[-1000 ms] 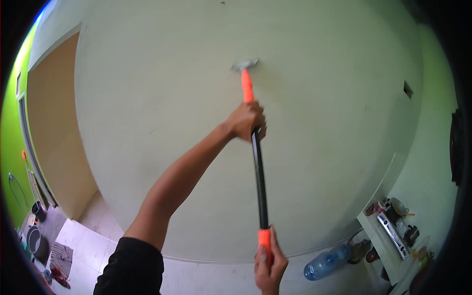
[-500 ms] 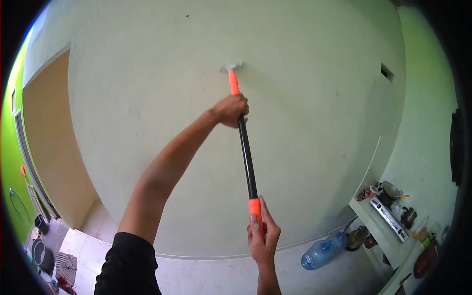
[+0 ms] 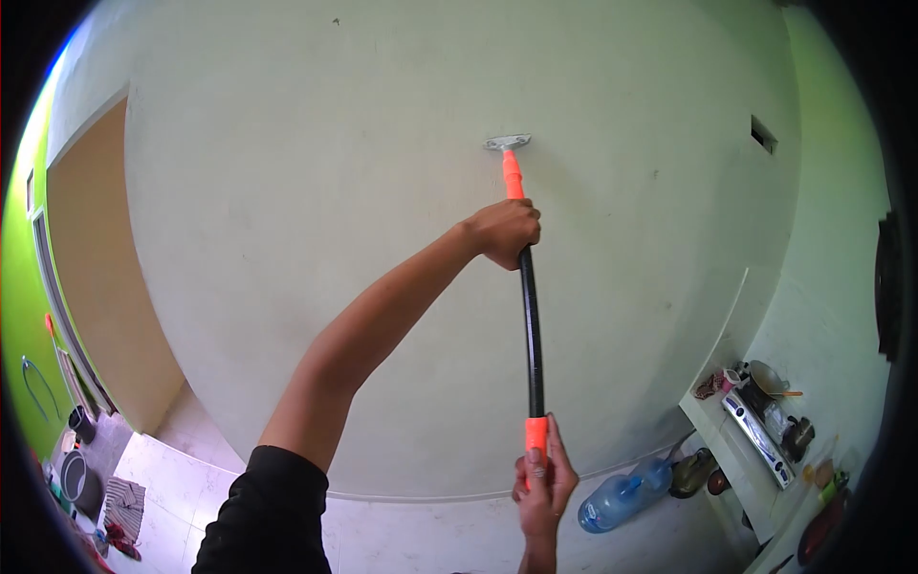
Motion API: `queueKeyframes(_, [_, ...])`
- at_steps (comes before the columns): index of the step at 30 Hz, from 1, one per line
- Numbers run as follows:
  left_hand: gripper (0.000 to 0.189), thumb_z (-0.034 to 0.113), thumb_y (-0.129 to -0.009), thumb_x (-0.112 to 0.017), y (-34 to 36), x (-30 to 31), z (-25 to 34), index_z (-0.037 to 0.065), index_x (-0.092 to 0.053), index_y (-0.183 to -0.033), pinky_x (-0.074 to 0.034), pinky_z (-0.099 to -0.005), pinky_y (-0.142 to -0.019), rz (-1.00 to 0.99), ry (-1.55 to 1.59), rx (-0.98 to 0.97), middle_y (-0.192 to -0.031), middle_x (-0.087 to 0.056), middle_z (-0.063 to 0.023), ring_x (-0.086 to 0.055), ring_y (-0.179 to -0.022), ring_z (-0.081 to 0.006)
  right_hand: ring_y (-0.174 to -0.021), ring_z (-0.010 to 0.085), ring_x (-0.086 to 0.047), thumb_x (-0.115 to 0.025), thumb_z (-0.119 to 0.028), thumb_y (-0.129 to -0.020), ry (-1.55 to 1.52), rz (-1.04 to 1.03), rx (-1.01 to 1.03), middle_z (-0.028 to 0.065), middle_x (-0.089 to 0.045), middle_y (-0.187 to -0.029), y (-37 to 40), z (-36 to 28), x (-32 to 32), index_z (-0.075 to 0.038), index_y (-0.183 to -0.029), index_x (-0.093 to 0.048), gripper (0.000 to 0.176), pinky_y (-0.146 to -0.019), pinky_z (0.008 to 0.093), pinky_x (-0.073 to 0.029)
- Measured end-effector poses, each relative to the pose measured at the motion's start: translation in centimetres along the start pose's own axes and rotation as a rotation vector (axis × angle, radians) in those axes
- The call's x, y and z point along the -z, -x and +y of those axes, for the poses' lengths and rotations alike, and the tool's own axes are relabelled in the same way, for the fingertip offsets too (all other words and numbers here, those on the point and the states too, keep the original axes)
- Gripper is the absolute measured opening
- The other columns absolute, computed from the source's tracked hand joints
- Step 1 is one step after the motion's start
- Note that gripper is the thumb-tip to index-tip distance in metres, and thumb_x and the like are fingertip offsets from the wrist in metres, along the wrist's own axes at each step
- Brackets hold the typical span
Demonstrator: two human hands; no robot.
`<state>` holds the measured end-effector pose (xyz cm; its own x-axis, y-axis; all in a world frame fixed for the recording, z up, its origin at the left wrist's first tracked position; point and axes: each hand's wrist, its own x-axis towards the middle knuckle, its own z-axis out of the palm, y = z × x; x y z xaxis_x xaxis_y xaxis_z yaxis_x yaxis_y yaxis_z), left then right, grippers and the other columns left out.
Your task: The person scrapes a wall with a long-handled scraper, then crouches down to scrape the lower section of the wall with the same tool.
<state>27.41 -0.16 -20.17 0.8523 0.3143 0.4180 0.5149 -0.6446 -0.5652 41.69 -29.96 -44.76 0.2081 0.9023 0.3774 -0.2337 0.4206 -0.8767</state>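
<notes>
A long-handled scraper with a black shaft, orange ends and a flat grey metal head stands nearly upright before me. Its head appears to rest against the pale wall. High on the shaft, just below the upper orange section, my left hand is wrapped round it. My right hand closes on the orange grip at the bottom, thumb in front and one finger stretched along the side.
A doorway opens at the left, with buckets and a striped cloth near it. At lower right, a large blue water bottle lies on the floor beside a counter carrying a stove and a pan.
Both hands and the scraper have shifted right across the wall and slightly lower in view. The grips look the same; the camera view has moved a little too.
</notes>
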Motion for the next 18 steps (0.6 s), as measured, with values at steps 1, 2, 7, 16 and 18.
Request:
queueKeyframes(1, [0.027,0.019,-0.073,-0.075,-0.7,-0.9,-0.4,0.009,-0.057,-0.055,-0.050,-0.0405,-0.074,0.042,0.001,-0.015,-0.066,-0.057,-0.0050,-0.057,-0.078,-0.0272,-0.051,0.0031,-0.037,-0.057,-0.011,-0.103,-0.022,-0.001,-0.018,-0.0011,-0.049,-0.069,-0.9,-0.4,0.5,-0.001,-0.155,-0.042,0.054,-0.045,0.0201,-0.030])
queueKeyframes(2, [0.028,0.020,-0.072,-0.075,-0.9,-1.3,-0.5,0.009,-0.056,-0.055,-0.050,-0.0404,-0.073,0.053,0.019,-0.019,-0.065,-0.057,-0.0054,-0.057,-0.077,-0.0277,-0.050,0.0037,-0.036,-0.056,-0.011,-0.103,0.003,-0.015,-0.055,-0.0010,-0.048,-0.068,-1.4,-0.9,1.2,-0.001,-0.156,-0.040,0.056,-0.044,0.0208,-0.030])
queueKeyframes(7, [0.038,0.026,-0.068,-0.077,-2.2,-2.5,-0.9,0.008,-0.048,-0.051,-0.047,-0.0422,-0.063,0.053,0.080,-0.040,-0.058,-0.053,-0.0078,-0.054,-0.065,-0.0296,-0.045,0.0038,-0.032,-0.051,-0.011,-0.103,-0.235,-0.121,-0.152,0.0003,-0.046,-0.064,-3.8,-1.1,4.8,0.000,-0.156,-0.039,0.056,-0.039,0.0222,-0.024])
queueKeyframes(16, [0.045,0.027,-0.067,-0.072,-3.5,-5.6,-1.3,0.010,-0.037,-0.046,-0.041,-0.0401,-0.055,0.338,0.139,-0.126,-0.049,-0.045,-0.0036,-0.046,-0.052,-0.0270,-0.043,0.0034,-0.034,-0.058,-0.028,-0.105,-0.088,-0.205,-0.096,0.0006,-0.051,-0.069,-4.2,1.0,7.0,-0.005,-0.160,-0.032,0.065,-0.039,0.0207,-0.028])
queueKeyframes(18, [0.045,0.027,-0.067,-0.072,-3.3,-5.2,-1.2,0.010,-0.036,-0.046,-0.041,-0.0397,-0.055,0.363,0.151,-0.169,-0.049,-0.045,-0.0033,-0.045,-0.051,-0.0267,-0.043,0.0033,-0.034,-0.058,-0.027,-0.106,-0.098,-0.187,-0.113,0.0000,-0.050,-0.068,-4.3,1.2,7.1,-0.004,-0.160,-0.033,0.064,-0.039,0.0208,-0.028])
